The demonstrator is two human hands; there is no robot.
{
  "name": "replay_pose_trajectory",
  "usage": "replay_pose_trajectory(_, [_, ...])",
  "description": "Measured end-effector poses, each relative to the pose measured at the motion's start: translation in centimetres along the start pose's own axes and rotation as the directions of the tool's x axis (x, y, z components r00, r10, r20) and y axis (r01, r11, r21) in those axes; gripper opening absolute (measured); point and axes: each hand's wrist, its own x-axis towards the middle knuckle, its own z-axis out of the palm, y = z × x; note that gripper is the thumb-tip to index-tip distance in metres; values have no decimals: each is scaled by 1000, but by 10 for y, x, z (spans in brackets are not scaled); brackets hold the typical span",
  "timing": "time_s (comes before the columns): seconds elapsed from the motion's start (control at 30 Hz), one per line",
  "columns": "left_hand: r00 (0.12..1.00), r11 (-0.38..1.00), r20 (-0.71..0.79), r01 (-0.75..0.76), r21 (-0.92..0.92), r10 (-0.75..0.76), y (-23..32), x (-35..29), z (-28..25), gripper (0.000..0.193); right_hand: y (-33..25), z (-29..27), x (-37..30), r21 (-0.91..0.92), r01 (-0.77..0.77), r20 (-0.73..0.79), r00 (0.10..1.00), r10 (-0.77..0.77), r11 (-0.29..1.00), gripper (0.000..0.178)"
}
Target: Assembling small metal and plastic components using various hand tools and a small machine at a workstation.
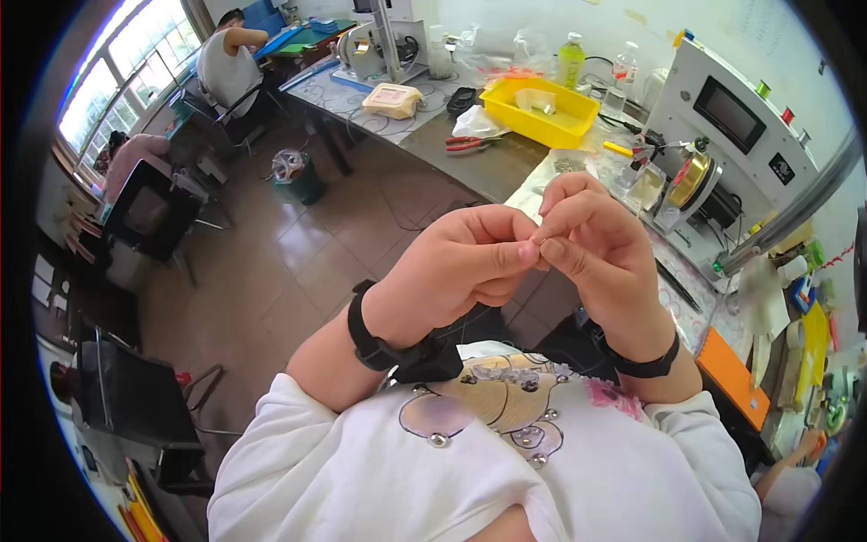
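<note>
My left hand (456,262) and my right hand (603,242) meet in front of my chest, fingertips touching. Thumb and forefinger of each are pinched together. Whatever lies between them is too small or too hidden to make out. A faint thin strand shows below the hands, but I cannot tell whether it runs to the fingers. Both wrists wear dark bands. Just beyond the hands, the workbench (495,172) carries a yellow bin (522,128) and red-handled pliers (470,143). To the right of my right hand stands a grey machine (736,122) with a gold-coloured spool (691,181).
Bottles (570,60), plastic bags and a beige box (391,100) stand farther back on the bench. An orange folder (733,375) lies at the right. On the left are a black chair (135,406) and a lined waste bin (296,176). Two people sit near the windows; another person's arm shows lower right.
</note>
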Motion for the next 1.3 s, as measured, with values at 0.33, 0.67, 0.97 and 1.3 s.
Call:
replay_pose_trajectory(0.33, [990, 391, -138, 138, 910, -26, 3, -22, 15, 6, -102, -86, -44, 410, 438, -737, 676, 8, 800, 7])
replay_pose_trajectory(0.67, [989, 472, -89, 137, 871, -122, 4, -60, 27, 3, -293, -196, -83, -432, 318, -795, 308, -523, 844, 10])
replay_pose_trajectory(0.97, [955, 605, -189, 293, 741, -230, -7, -14, 1, 4, -343, -316, -33, -629, -128, -770, 236, -592, 767, 14])
replay_pose_trajectory(1.3, [923, 579, -163, 349, 737, -349, -26, 134, -26, 8, -343, -385, 16, -836, -463, -511, 463, -724, 294, 16])
